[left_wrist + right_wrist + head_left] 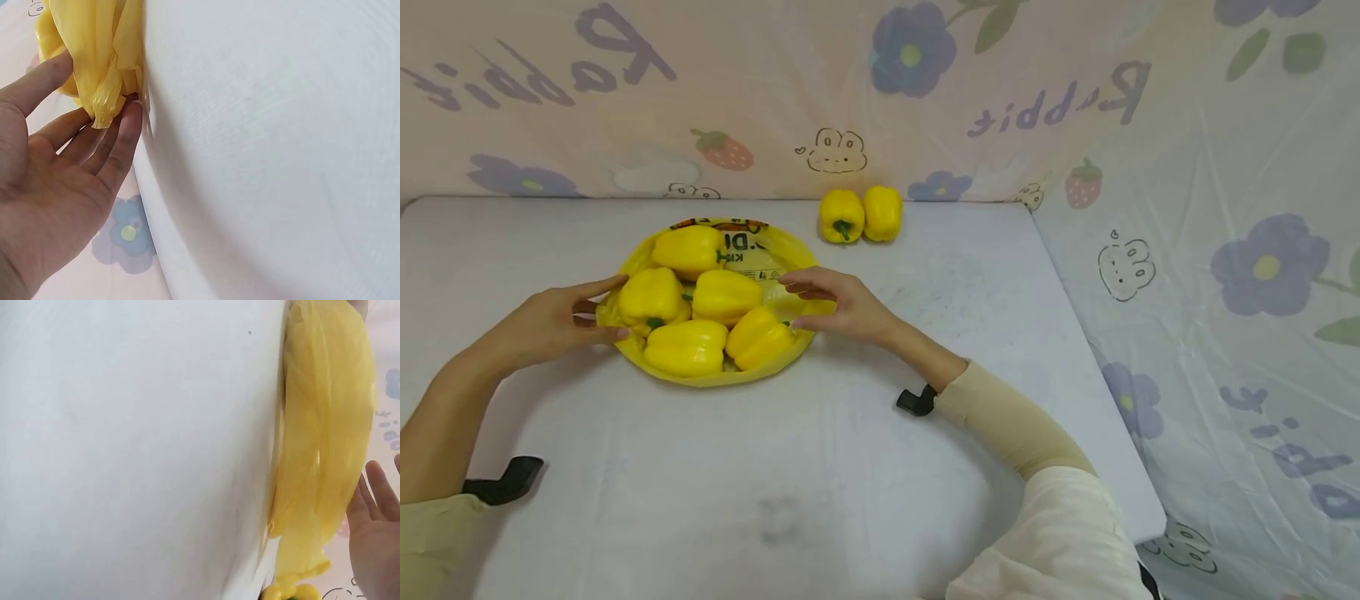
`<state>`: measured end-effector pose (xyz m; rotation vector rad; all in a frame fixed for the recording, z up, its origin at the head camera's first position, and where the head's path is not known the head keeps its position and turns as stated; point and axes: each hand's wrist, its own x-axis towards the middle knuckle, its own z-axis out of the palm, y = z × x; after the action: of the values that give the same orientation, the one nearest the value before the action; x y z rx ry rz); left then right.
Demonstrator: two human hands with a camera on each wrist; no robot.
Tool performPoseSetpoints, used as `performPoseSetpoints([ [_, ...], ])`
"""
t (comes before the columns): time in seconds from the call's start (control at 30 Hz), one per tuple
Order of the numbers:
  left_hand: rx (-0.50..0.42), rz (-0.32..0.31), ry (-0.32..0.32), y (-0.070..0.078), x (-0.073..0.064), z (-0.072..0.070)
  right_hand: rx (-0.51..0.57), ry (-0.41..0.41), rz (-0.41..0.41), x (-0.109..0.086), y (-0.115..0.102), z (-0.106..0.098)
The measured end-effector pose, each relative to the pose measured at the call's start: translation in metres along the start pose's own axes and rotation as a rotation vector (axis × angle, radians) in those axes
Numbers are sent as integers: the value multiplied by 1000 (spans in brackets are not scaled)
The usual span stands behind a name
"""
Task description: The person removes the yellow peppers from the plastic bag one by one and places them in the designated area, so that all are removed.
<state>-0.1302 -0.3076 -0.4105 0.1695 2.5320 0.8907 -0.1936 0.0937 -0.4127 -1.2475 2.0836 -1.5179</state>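
Note:
A yellow plastic bag (700, 381) lies spread open on the table with several yellow bell peppers (727, 297) in it. Dark print shows on its inner far side. My left hand (553, 325) is at the bag's left edge, its thumb and fingers spread apart. In the left wrist view, a gathered corner of the bag (107, 103) hangs between those fingers, with fingertips right at the plastic. Over the bag's right rim reaches my right hand (846, 310), fingers extended and apart, near the pepper with a green stem (762, 337).
Two more yellow bell peppers (841, 217) stand side by side at the table's back edge, right of the bag. The white table (790, 492) meets a patterned curtain (760, 92) behind and on the right. Black wrist mounts (505, 481) stick out from both forearms.

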Motion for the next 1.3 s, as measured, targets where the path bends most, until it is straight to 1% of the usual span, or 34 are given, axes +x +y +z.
performPoseSetpoints([
  [0.1,-11,-1,-3,-1,1,0,-21,-33,3,1,-1,4],
  [0.23,-39,3,-5,-3,1,1,-19,-92,6,3,0,8],
  [0.33,-72,7,4,-3,0,1,-25,-134,28,5,2,11],
  [0.43,-103,7,18,-5,-1,1,-58,-172,56,7,3,14],
  [0.6,-128,2,21,-7,-2,2,-114,-216,81,10,5,17],
  [0.73,-131,-6,20,-7,-2,2,-137,-239,108,12,6,19],
  [0.93,-148,-21,26,-9,-1,2,-167,-295,152,15,7,22],
  [1.03,-160,-24,32,-10,-1,2,-180,-311,156,16,8,25],
  [1.13,-174,-25,34,-11,-1,2,-185,-309,165,17,9,26],
  [1.3,-185,-22,44,-12,-1,2,-138,-291,185,17,9,27],
])
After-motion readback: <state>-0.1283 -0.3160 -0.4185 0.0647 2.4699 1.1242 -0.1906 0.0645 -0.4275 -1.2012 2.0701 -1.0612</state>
